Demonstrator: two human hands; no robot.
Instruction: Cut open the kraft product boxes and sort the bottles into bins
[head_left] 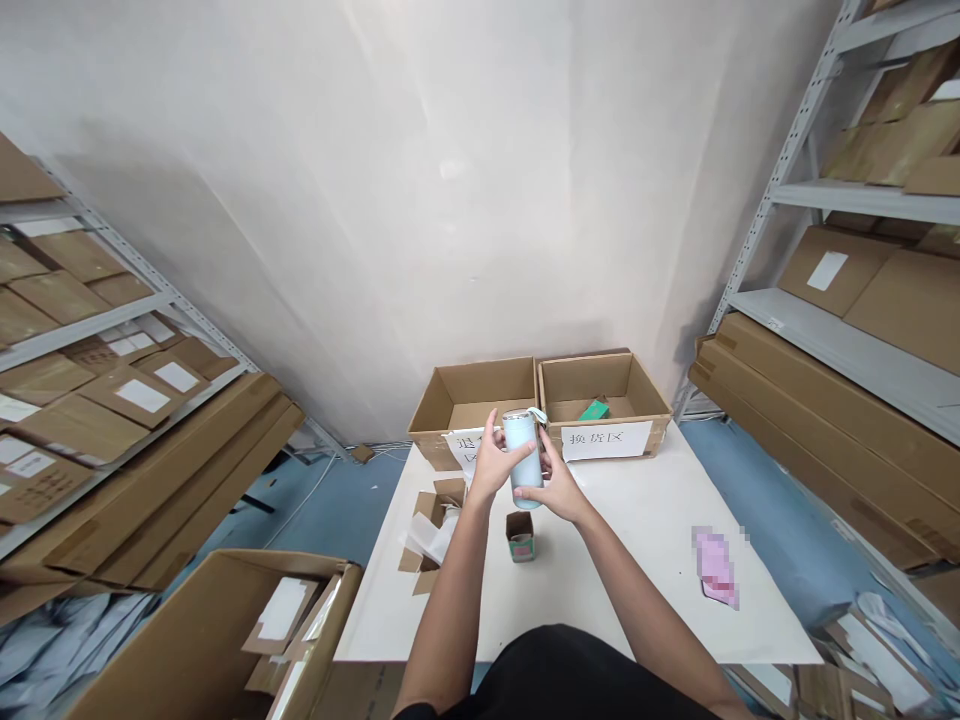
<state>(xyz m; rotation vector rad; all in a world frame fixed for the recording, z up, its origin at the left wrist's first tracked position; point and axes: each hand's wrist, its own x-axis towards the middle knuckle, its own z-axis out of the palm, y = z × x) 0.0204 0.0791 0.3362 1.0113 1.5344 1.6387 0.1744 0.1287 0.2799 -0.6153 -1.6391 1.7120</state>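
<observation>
A light blue tumbler (523, 462) with a strap at its lid is held upright above the white table (615, 540). My left hand (495, 460) wraps its upper left side, thumb across the front. From the right, my right hand (559, 485) grips its lower part. Below them a small green-and-brown box (520, 540) stands with its top open. To the left lies an opened cardboard carton (427, 530) with white wrapping (431, 538) sticking out.
Two labelled cardboard bins (487, 380) (606, 385) stand at the table's back; the right one holds a green box (595, 410). A pink pixelated item (717, 568) lies at right. A large carton (217, 620) stands front left. Loaded shelves (862, 200) flank both sides.
</observation>
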